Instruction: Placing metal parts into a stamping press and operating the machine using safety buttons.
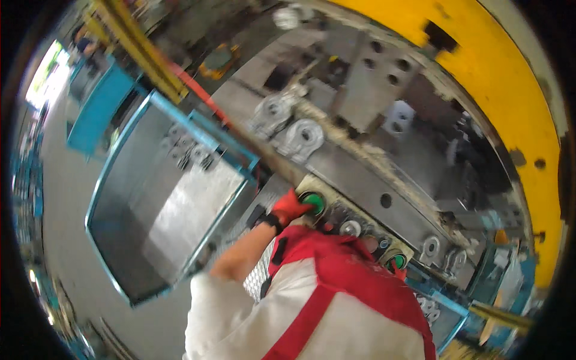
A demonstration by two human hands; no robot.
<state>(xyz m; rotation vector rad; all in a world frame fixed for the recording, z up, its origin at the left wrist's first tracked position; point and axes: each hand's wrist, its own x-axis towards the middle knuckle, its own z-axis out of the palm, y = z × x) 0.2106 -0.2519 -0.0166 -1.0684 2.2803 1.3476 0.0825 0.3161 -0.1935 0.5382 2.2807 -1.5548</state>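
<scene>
My left hand [290,207], in a red-orange glove, reaches to a round green push button [312,204] at the left end of a control panel. Its fingers stretch onto the button's face and hold nothing. At the panel's right end, a sliver of my right hand [398,272] in the same glove colour shows against a second green button [398,261]. The red apron [366,258] hides most of that hand, so its fingers cannot be made out. Between the two buttons, the panel [354,229] carries several smaller knobs and a red button.
Beyond the panel, a press bed holds silvery castings [305,137] and a metal die block [379,78]. A yellow press frame [510,78] arches over the right. On the left stands a blue-edged bin [96,198] with several castings; another bin [459,330] sits at lower right.
</scene>
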